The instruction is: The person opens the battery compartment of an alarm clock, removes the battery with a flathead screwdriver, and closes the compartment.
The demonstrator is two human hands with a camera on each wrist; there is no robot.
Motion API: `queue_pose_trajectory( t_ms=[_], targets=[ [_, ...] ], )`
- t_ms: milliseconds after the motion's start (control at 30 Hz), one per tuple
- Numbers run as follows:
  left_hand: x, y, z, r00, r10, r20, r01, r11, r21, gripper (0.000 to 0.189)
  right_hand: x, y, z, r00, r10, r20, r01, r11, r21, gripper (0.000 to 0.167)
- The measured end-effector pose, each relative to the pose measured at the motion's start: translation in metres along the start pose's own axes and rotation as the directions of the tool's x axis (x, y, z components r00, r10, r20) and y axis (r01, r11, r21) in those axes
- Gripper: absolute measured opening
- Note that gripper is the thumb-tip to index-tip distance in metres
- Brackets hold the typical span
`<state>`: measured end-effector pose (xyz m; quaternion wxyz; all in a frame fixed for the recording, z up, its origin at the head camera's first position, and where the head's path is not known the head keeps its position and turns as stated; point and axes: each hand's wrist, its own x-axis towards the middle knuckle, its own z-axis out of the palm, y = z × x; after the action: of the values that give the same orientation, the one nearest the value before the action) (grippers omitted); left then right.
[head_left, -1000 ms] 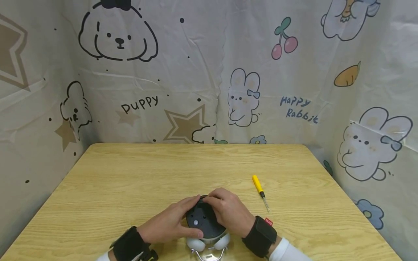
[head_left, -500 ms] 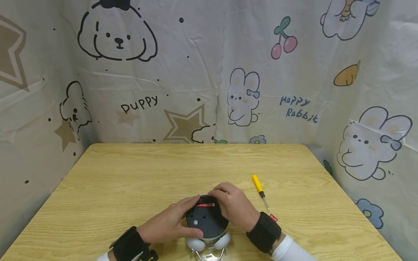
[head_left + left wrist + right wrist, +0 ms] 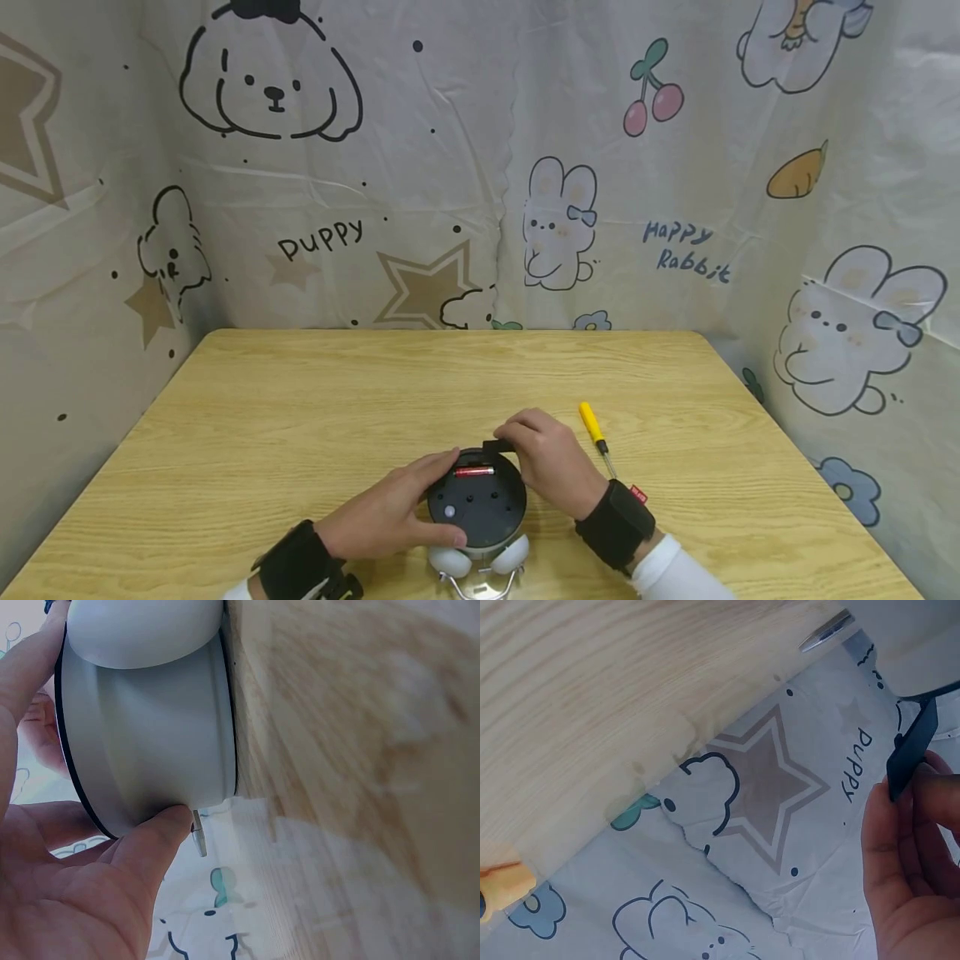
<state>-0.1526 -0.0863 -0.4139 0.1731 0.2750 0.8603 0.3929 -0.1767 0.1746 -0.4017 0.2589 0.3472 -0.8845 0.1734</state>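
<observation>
A round alarm clock (image 3: 477, 507) lies face down near the table's front edge, black back up, white bells (image 3: 450, 562) toward me. Its battery bay is uncovered and a red battery (image 3: 473, 471) shows inside. My left hand (image 3: 390, 510) grips the clock's left side; in the left wrist view its thumb (image 3: 154, 838) presses the white casing (image 3: 150, 742). My right hand (image 3: 551, 461) pinches a small black battery cover (image 3: 498, 447) just above the clock's far rim. The right wrist view shows that black cover (image 3: 913, 750) between the fingertips.
A yellow-handled screwdriver (image 3: 597, 440) lies on the wooden table (image 3: 300, 417) just right of my right hand. Cartoon-printed cloth walls (image 3: 480, 167) close in the back and both sides.
My right hand lifted the black cover off the clock's back and drew it away to the right, uncovering the red battery. The left hand and the clock stayed put.
</observation>
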Motion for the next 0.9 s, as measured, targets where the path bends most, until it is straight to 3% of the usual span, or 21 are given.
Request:
queue_pose_trajectory(
  t_ms=[300,733,900],
  targets=[
    [0.000,0.003,0.000,1.000,-0.001,-0.006,0.001,1.000,-0.004,0.105,-0.001,0.013,-0.003,0.998,0.061,-0.012,-0.061,0.998,-0.029,0.019],
    [0.000,0.004,0.000,1.000,-0.027,-0.003,0.027,1.000,-0.009,0.105,-0.005,0.025,-0.002,0.984,0.142,0.103,-0.138,0.989,-0.042,0.020],
    [0.000,0.005,0.000,1.000,-0.031,0.000,0.031,0.999,-0.011,0.104,-0.007,0.028,0.001,0.969,0.179,0.171,-0.173,0.984,-0.051,0.022]
  ],
)
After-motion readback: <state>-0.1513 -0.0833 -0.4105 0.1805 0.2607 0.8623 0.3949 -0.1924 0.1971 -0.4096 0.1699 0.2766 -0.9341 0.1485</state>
